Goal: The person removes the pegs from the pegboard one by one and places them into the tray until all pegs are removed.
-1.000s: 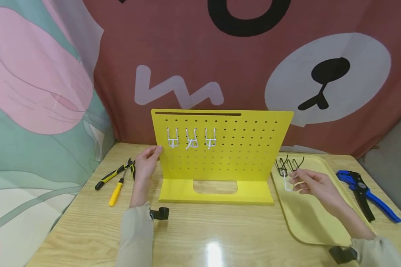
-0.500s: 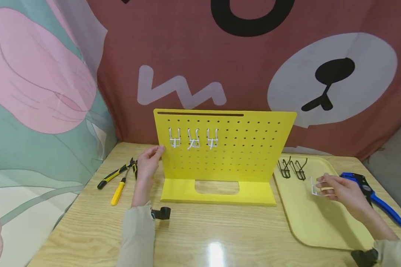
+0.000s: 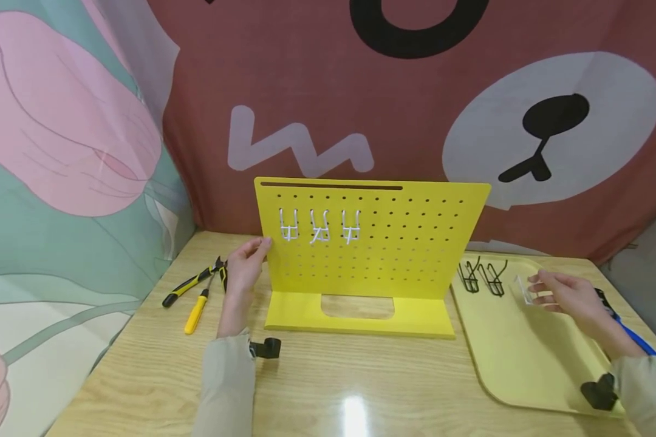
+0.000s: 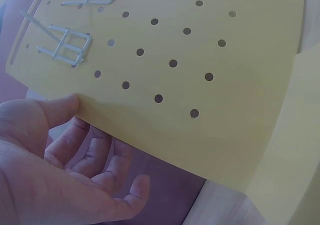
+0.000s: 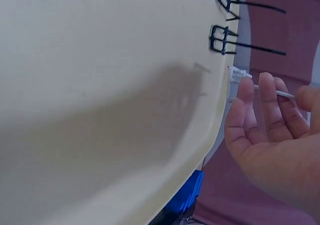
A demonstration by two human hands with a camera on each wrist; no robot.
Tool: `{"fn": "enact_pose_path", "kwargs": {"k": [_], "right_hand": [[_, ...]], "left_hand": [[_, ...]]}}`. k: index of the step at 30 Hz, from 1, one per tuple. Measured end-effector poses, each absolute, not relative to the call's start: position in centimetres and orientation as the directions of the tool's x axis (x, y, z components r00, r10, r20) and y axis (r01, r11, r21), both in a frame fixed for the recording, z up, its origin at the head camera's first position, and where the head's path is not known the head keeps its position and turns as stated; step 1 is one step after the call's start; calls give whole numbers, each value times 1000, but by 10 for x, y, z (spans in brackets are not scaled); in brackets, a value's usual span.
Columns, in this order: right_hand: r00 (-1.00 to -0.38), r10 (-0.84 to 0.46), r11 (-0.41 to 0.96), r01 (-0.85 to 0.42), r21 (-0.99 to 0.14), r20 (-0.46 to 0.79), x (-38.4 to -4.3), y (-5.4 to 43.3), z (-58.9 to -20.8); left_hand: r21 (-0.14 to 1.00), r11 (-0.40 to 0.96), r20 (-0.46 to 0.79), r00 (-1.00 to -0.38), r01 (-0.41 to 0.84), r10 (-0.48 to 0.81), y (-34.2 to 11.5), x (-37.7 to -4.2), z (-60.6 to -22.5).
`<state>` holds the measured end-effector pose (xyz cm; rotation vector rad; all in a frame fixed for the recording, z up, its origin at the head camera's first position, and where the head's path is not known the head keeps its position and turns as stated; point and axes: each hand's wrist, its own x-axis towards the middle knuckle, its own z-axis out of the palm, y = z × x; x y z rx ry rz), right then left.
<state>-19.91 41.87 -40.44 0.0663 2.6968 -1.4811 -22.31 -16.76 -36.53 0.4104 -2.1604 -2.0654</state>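
A yellow pegboard (image 3: pixel 404 261) stands upright on its base, with three white wire hooks, one of them the left hook (image 3: pixel 289 233), in a row at its upper left. My left hand (image 3: pixel 243 267) grips the board's left edge; in the left wrist view the thumb lies on the front face and the curled fingers are behind. Over the tray's far right part, my right hand (image 3: pixel 571 297) pinches a white pegboard hook (image 3: pixel 523 289) by its long prong. In the right wrist view that white hook (image 5: pixel 235 80) points its wire frame away from the fingers.
Two black hooks, one being the right-hand hook (image 3: pixel 492 280), lie in the back left of the yellow tray (image 3: pixel 525 364). Black-and-yellow pliers (image 3: pixel 188 288) and a yellow-handled tool (image 3: pixel 197 312) lie left of the board. A blue tool (image 3: pixel 636 337) sits right of the tray, partly hidden.
My right hand has moved right with the white hook, away from the black hooks, then slightly toward the tray's back. The left hand stays at the board's edge.
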Motion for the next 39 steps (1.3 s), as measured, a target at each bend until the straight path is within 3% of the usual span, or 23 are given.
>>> {"fn": "enact_pose_path", "kwargs": {"k": [8,26,32,39], "right_hand": [[-994,36,587,108,-802,-107,-209,412,-400],[-975,167,433,209,-877,-150,-219,411,-416],[-983,124,484,179,-857,-135,-213,407,-417],[-989,97,445,142,-884,-111,-212,403,-409]], "left_hand": [[995,21,-92,-957,-102,-276,-167,-225,-366],[996,22,-80,-958,-90,-276,-167,-225,-364],[995,31,-86,-958,-98,-274,-167,-226,-366],[994,22,-96,-956,-106,-277,-167,-224,-367]]}}
